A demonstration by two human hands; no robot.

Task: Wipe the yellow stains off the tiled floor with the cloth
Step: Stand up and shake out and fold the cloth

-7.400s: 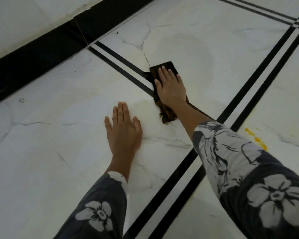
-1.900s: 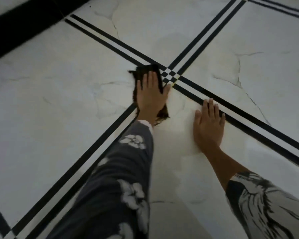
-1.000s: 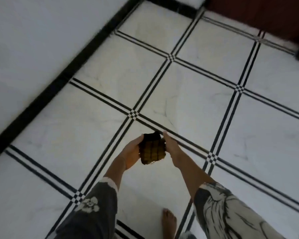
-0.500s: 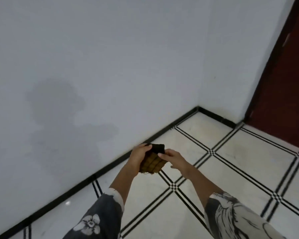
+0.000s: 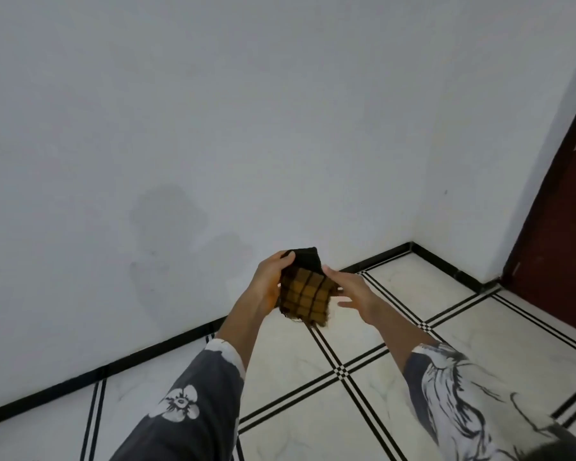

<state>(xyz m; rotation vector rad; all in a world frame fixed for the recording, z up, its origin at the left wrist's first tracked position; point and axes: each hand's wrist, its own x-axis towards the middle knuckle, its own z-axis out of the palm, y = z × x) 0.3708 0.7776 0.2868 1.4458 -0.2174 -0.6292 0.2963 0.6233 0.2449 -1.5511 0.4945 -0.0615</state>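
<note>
While the person stands upright, the single head view shows both arms raised in front of a pale wall (image 5: 213, 111), with the cloth (image 5: 305, 294) held in the air between the two hands, well clear of the tiled floor (image 5: 363, 410). The left hand (image 5: 269, 281) grips the cloth's left edge, its fingers curled round the dark upper fold; the right hand (image 5: 350, 289) steadies the right edge, thumb laid along the top corner and the remaining fingers loosely spread beneath. The cloth is folded into a small pad, yellow-brown with a dark grid on its facing side, black at the top, frayed along the lower edge. White marbled tiles with double black border lines and small chequered crossings fill the lower frame; a black skirting (image 5: 147, 351) runs along the wall's foot, and a dark red door (image 5: 566, 227) stands at the far right. No yellow stains can be made out on the tiles in view. The step in hand is judged to be inspecting or refolding the cloth between wiping passes. The next move would call for turning a cleaner face outward, locating any remaining stain, and lowering the pad flat onto the tile with even pressure.
</note>
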